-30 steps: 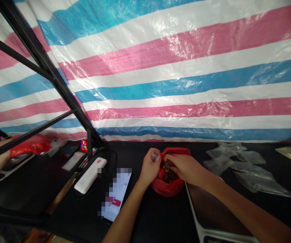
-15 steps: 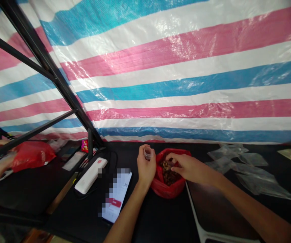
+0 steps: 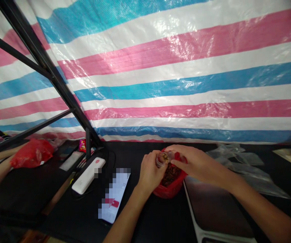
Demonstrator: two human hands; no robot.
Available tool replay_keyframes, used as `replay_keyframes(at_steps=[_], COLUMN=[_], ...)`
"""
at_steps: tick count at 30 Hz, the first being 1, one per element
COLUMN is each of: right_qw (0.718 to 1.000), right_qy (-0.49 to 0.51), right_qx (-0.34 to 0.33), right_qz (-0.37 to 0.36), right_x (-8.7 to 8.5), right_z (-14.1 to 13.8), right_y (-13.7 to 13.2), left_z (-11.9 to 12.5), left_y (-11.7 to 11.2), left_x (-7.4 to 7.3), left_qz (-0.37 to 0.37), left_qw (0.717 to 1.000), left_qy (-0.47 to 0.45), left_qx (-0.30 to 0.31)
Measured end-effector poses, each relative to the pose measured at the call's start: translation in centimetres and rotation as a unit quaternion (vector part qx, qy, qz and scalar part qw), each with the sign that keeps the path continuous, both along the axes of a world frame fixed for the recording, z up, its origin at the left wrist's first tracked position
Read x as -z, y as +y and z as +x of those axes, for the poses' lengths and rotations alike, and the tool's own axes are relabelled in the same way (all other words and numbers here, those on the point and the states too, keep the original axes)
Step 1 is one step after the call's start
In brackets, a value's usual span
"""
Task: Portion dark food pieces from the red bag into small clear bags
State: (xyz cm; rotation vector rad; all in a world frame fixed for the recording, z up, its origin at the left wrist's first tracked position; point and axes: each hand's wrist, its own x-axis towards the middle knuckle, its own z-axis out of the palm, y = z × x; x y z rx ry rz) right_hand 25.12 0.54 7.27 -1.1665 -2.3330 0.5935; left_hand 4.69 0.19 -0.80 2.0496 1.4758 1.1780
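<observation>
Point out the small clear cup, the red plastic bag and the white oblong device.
small clear cup (image 3: 161,160): head view, on its open end, where brown pieces show.
red plastic bag (image 3: 169,192): head view, on its lower bulge.
white oblong device (image 3: 87,177): head view, on its top face.

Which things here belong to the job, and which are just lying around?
In use: left hand, clear plastic cup, right hand, red plastic bag, dark brown pieces.
Lying about: smartphone, white oblong device, clear plastic bags.
</observation>
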Motion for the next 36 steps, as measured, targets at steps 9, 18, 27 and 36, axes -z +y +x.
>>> replay_keyframes(at_steps=[9, 18, 27, 36], right_qw=[0.983, 0.978, 0.978, 0.969], right_qy=[-0.105, -0.044, -0.196, -0.246], right_qx=[-0.040, -0.016, 0.001, -0.010], right_qz=[0.143, 0.205, 0.071, 0.017], right_x=[1.3, 0.1, 2.4, 4.7], right_z=[-1.7, -0.9, -0.3, -1.9], right_y=[-0.5, -0.3, 0.1, 0.1], left_z=[0.6, 0.5, -1.6, -1.7], left_y=[-0.2, -0.3, 0.9, 1.1], left_x=[0.5, -0.4, 0.7, 1.4], left_qz=[-0.035, -0.056, -0.062, -0.197], left_qw=[0.999, 0.995, 0.993, 0.974], left_qy=[-0.016, -0.075, -0.025, -0.052], left_qx=[0.005, -0.013, -0.093, -0.095])
